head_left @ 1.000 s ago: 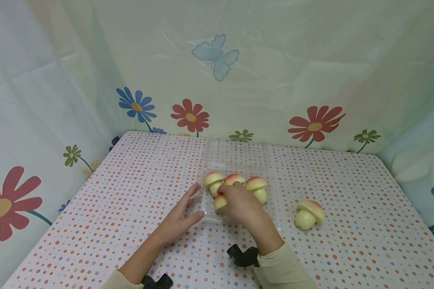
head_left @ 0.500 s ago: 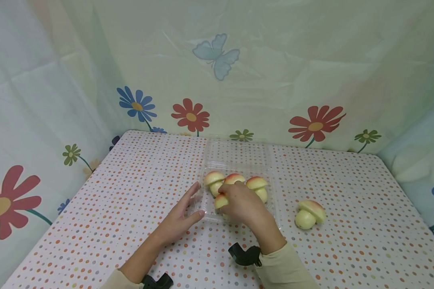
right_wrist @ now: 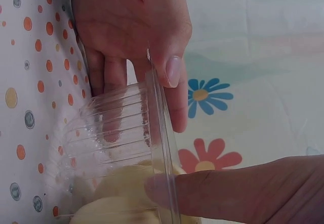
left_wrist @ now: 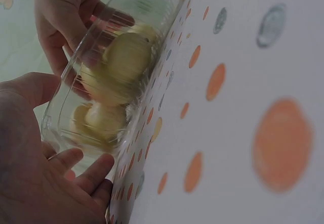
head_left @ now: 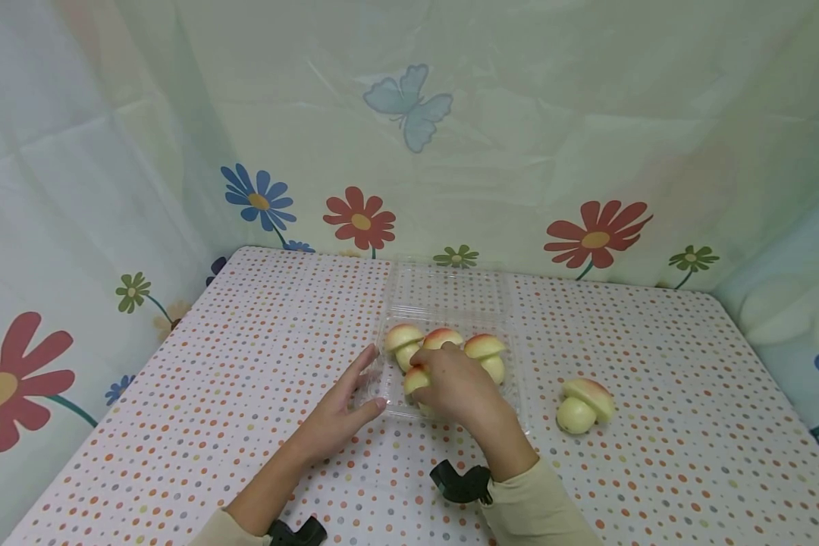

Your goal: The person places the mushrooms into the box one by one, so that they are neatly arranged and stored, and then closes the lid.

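A clear plastic clamshell box [head_left: 519, 394] lies with its lid raised at the back. Inside, mushroom-shaped pieces, pale yellow-green with reddish caps, form a back row: a left mushroom [head_left: 403, 336], a middle mushroom [head_left: 440, 337] and a right mushroom [head_left: 486, 347]. My right hand [head_left: 460, 383] reaches into the box and grips a front mushroom [head_left: 415, 381] between thumb and fingers; the hand hides part of it. At the box's left wall, my left hand [head_left: 334, 417] rests with fingers extended and thumb spread [left_wrist: 30, 158]. Another mushroom [head_left: 585, 406] lies on the table, right of the box.
A white cloth with coloured dots covers the table [head_left: 280, 318]. Behind it hangs a floral curtain [head_left: 491, 152], with more curtain at both sides. Black camera mounts sit at the left wrist [head_left: 299, 532] and right wrist [head_left: 460, 482].
Hardly anything differs. My right hand shifts very slightly over the front mushroom, while the left hand stays at the box's left side.
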### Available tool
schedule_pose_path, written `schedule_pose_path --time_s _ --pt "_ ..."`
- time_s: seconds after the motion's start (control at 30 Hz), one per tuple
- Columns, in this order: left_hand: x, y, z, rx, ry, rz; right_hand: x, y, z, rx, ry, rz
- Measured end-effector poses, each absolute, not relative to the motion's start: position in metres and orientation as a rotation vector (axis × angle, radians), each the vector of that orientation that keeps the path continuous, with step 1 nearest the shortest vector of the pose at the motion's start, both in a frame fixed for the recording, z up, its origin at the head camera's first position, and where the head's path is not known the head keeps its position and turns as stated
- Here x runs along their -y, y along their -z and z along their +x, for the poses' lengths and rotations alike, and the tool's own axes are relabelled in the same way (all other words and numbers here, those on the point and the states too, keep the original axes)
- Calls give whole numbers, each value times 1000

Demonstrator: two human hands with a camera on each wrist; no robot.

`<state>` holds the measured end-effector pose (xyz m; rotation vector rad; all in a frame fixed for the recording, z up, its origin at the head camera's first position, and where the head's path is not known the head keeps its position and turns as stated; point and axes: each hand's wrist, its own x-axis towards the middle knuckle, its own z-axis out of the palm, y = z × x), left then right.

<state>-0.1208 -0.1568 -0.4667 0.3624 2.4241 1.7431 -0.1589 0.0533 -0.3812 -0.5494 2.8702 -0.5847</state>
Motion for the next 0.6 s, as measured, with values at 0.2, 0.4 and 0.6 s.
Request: schedule_pose_path --time_s 0.2,0.4,0.6 --pt "157 467 -121 -2423 -1747 365 -53 382 -159 -2876 574 -554" --pt "157 467 -121 -2432 -1741 366 -54 380 -159 -2868 585 -550" --pt "157 467 -121 -2433 -1743 368 -56 378 -158 -2877 580 -561"
